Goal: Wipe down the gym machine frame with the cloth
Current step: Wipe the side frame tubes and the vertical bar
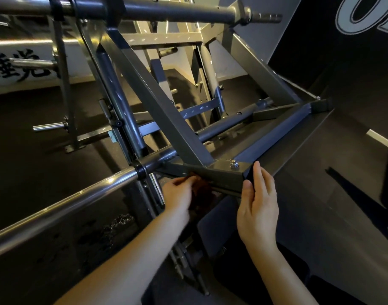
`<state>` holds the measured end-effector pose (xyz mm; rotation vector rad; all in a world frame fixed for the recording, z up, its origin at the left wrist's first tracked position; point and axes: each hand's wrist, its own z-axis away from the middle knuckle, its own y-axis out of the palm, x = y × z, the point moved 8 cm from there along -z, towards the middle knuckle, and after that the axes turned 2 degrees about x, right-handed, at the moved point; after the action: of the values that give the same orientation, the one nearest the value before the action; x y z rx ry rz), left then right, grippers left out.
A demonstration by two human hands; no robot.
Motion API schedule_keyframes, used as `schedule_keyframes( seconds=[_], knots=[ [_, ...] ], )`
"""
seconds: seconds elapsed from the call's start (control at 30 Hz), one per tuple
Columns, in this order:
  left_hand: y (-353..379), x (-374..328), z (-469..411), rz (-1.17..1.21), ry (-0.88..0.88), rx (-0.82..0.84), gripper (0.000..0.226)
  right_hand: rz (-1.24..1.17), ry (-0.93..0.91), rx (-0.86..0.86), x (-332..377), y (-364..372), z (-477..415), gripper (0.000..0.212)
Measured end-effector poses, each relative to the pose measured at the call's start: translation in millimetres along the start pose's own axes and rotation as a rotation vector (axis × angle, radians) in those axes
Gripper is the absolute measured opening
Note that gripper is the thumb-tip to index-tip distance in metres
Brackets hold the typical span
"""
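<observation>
Head view, and the action sits right at the near corner of the gym machine frame (158,100), where a bolt (233,164) stands on top of the grey square tube; left of that bolt and just below it, the left hand (180,194) is on the tube's near face, fingers (188,179) curled in, narrow, holding a dark reddish-brown cloth (202,193) against the metal; the hand is blurred, so the exact grip is hard to tell; the cloth hangs down a little under the tube, below and left of the bolt.

Right of the bolt, the right hand (258,210) holds nothing; its fingers (260,179) are straight and close together, laid flat on the tube's dark end, thumb resting against the near edge.

Left of the bolt a chrome bar (67,200) runs down towards the lower left corner.

Now the writing: far up and left of the bolt, a white banner (4,82) carries big black brush characters, cut off by the machine, not sure enough to read; far up and right of the bolt, a dark wall panel (320,29) shows a large pale outlined letter (362,14), rounded like an O, cropped at the edge.
</observation>
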<state>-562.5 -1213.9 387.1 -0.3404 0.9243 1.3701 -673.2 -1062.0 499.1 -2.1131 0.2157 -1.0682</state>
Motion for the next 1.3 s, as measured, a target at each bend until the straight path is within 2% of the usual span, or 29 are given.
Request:
schedule_keyframes(
  seconds=[0.07, 0.13, 0.2, 0.3, 0.37, 0.43, 0.53, 0.6, 0.67, 0.77, 0.87, 0.93, 1.0, 1.1, 1.17, 1.23, 1.3],
  knots=[
    [-8, -5, -15, 0.051, -0.070, -0.045, 0.007, -0.003, 0.008, 0.011, 3, -1, 0, 0.061],
    [0, -10, -4, 0.063, -0.025, -0.058, 0.007, 0.002, 0.000, 0.014, 4, -2, 0, 0.061],
    [17, -12, 27, 0.003, 0.154, -0.002, 0.010, 0.015, -0.005, 0.012, 4, -3, -1, 0.060],
    [40, -7, 74, -0.145, 0.424, 0.180, 0.014, 0.024, -0.001, -0.002, 2, -1, -1, 0.059],
    [36, -8, 67, -0.201, 0.523, 0.168, 0.013, 0.021, -0.006, -0.008, 3, -2, 0, 0.059],
    [23, -13, 35, -0.255, 0.526, 0.091, 0.012, 0.027, -0.022, -0.004, 4, -3, 0, 0.058],
    [-6, -16, -27, -0.319, 0.389, -0.026, 0.010, 0.031, -0.017, -0.004, 5, -3, -1, 0.058],
    [-14, -21, -41, -0.379, 0.381, -0.057, 0.010, 0.025, -0.013, -0.001, 5, -3, -1, 0.059],
    [-3, -26, -19, -0.417, 0.506, -0.011, 0.015, 0.018, -0.023, -0.006, 5, -3, 0, 0.059],
    [23, -26, 51, -0.504, 0.827, 0.177, 0.027, 0.015, -0.028, -0.019, 4, -2, -1, 0.060],
    [33, -28, 81, -0.584, 1.056, 0.245, 0.026, 0.015, -0.023, -0.026, 1, 1, 0, 0.058],
    [29, -33, 64, -0.586, 1.060, 0.221, 0.023, 0.015, -0.027, -0.023, -1, 1, 1, 0.057],
    [16, -38, 35, -0.605, 1.015, 0.128, 0.019, 0.013, -0.030, -0.017, 0, 0, 1, 0.056],
    [-8, -40, -17, -0.646, 0.843, -0.027, 0.012, 0.010, -0.023, -0.012, 1, 0, 0, 0.056],
    [-13, -38, -22, -0.624, 0.787, -0.070, 0.012, 0.004, -0.026, -0.017, 2, -1, 1, 0.056],
    [2, -33, 9, -0.613, 0.873, -0.007, 0.016, 0.008, -0.036, -0.028, 3, -1, 0, 0.055],
    [22, -25, 56, -0.630, 1.027, 0.153, 0.022, 0.013, -0.036, -0.037, 3, 0, 0, 0.055]
  ],
)
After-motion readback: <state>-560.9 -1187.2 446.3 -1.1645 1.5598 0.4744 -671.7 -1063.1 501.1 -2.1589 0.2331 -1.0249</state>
